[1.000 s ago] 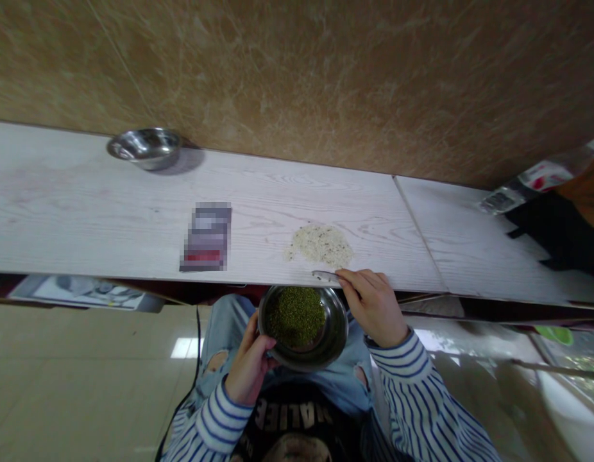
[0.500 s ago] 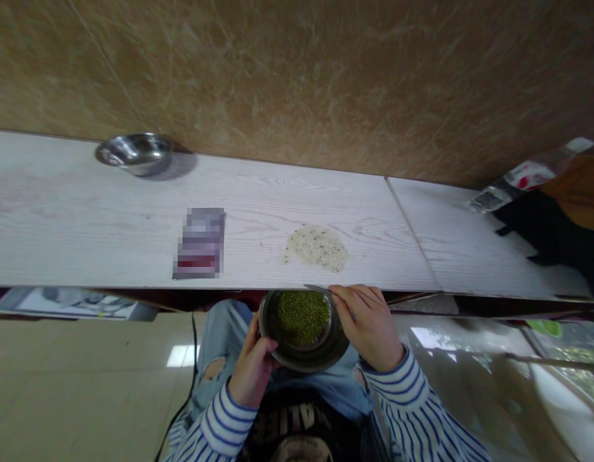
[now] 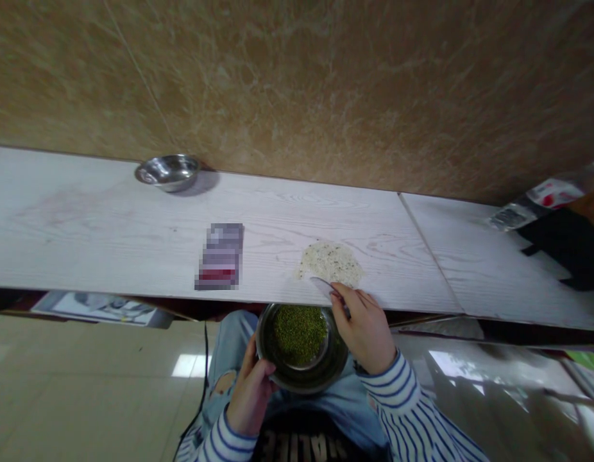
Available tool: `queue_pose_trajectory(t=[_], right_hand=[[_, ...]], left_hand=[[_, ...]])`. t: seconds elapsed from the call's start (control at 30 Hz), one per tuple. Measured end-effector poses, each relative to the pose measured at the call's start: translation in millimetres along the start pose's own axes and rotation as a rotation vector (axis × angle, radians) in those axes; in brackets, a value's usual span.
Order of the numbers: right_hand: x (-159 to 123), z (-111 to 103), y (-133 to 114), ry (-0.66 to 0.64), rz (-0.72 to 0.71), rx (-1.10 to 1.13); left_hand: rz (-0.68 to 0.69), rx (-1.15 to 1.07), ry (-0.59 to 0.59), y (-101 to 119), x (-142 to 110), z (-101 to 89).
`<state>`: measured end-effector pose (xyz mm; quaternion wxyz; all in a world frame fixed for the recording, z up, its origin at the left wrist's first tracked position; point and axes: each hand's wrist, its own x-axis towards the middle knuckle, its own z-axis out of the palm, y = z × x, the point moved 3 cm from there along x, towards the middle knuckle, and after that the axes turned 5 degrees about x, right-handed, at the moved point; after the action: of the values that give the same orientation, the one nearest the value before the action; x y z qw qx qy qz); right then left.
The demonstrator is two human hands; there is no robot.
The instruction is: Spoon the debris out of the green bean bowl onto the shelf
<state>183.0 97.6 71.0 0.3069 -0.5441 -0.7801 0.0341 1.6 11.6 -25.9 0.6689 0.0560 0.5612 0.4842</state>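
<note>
My left hand (image 3: 251,391) grips the left rim of a metal bowl (image 3: 309,383), thumb on top. Tilted below the counter's front edge over my lap, the bowl contains small green beans (image 3: 299,333), probably mung beans. My right hand (image 3: 367,327) is closed around a metal spoon (image 3: 321,283), its handle mostly hidden by the fingers. The spoon's tip touches or hovers at the near edge of a flat pile of pale grains (image 3: 330,261) with dark specks, like rice, on the white counter (image 3: 272,212).
A second metal bowl (image 3: 168,173) stands against the wall at the back left. A phone-like slab (image 3: 220,256), blurred out, lies left of the pile. On the right are a plastic bottle (image 3: 513,216) and a black bag (image 3: 566,237).
My right hand has moved the spoon from above the bowl's far rim forward to the grains' near edge. The bowl stays in my left hand; the view has shifted slightly.
</note>
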Motion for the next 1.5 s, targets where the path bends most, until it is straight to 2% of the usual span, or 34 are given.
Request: queue_pose_trajectory(t=[0.27,0.43,0.6,0.97,1.27,1.5], right_hand=[[13.0,20.5,-11.5,0.001,0.02,0.099],[11.4,14.3,1.0,0.023,0.06,0.068],[12.8,7.8,11.6,0.045,0.092,0.02],[15.3,6.4,6.1,-0.012,0.0,-0.027],[14.7,3.5,1.0,-0.027,-0.004,-0.039],[15.5,4.8,4.6,-0.001,0.046,-0.062]], left_hand=[[0.017,0.006,0.064,4.6,-2.6,1.4],[-0.01,-0.014,0.038,5.0,3.0,-3.1],[-0.008,-0.002,0.049,5.3,1.5,1.5],[-0.039,0.012,0.067,2.2,9.1,-9.2],[-0.007,-0.048,0.068,4.5,3.7,-3.1],[-0.018,-0.041,0.064,4.5,5.9,-8.8]])
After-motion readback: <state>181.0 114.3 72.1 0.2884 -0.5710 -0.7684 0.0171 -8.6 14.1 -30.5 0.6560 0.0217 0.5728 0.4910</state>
